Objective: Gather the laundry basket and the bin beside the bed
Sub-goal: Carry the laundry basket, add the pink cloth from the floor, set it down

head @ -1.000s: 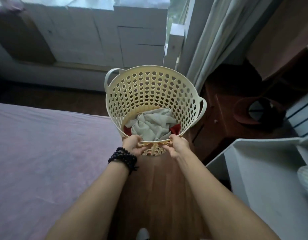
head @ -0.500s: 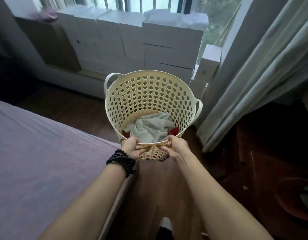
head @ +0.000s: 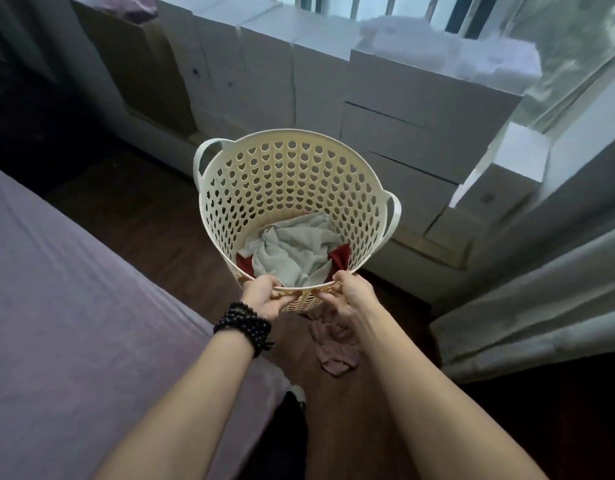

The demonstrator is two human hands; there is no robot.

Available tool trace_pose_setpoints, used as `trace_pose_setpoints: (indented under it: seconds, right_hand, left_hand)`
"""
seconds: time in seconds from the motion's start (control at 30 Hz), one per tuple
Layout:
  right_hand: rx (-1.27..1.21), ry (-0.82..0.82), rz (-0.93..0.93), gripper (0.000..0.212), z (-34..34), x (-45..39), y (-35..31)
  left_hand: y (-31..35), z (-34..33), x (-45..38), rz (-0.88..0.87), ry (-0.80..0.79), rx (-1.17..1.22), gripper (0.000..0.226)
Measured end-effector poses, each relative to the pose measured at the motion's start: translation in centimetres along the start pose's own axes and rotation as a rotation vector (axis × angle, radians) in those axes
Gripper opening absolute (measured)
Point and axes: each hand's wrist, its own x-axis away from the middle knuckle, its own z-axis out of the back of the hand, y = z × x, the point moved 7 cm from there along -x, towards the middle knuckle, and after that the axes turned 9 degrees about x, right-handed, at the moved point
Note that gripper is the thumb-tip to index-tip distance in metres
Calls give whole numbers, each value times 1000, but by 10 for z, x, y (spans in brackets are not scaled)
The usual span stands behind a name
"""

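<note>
A cream plastic laundry basket with heart-shaped holes and two side handles hangs in the air in front of me, tilted toward me. Grey and red clothes lie in its bottom. My left hand, with a black bead bracelet on the wrist, grips the near rim. My right hand grips the same rim just to the right. The bed with a mauve sheet fills the lower left. No bin is in view.
White boxes are stacked along the window wall behind the basket. A pale curtain hangs at the right. A pink cloth lies on the dark wooden floor under my right wrist.
The view has swung left and toward the window with the basket still held by both hands; the red bin and white shelf at the right have left the view. The pink cloth on the floor has appeared.
</note>
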Motion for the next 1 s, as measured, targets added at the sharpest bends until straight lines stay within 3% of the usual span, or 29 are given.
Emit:
trace_pose_setpoints:
  seconds: [0.13, 0.23, 0.37, 0.47, 0.6, 0.73, 0.83, 0.93, 1.0]
  right_hand:
    - [25, -20, -38, 39, -29, -74, -25]
    - [23, -18, -76, 41, -45, -125, -29]
    - [-15, -43, -148, 43, -56, -218, -10]
    - [-70, -102, -188, 45, -54, -294, 25]
    - [-38, -25, -269, 53, -21, -410, 119]
    - [87, 35, -261, 52, 24, -505, 193]
    - [354, 76, -207, 54, 55, -575, 235]
    - [916, 23, -44, 65, 77, -647, 274]
    - [1309, -63, 29, 83, 84, -685, 303]
  left_hand:
    - [10, -33, -71, 33, 71, 84, 42]
    - [12, -48, -113, 37, 102, 149, 26]
    - [0, -65, -195, 0, 151, 216, 46]
    - [-25, -70, -265, -57, 231, 315, 38]
    - [-76, -59, -381, -107, 336, 443, 65]
    - [-117, -41, -473, -167, 359, 541, 73]
    - [-146, -22, -528, -195, 383, 566, 70]
    - [-166, -8, -577, -239, 395, 611, 66]
    - [-167, -6, -602, -296, 362, 669, 65]
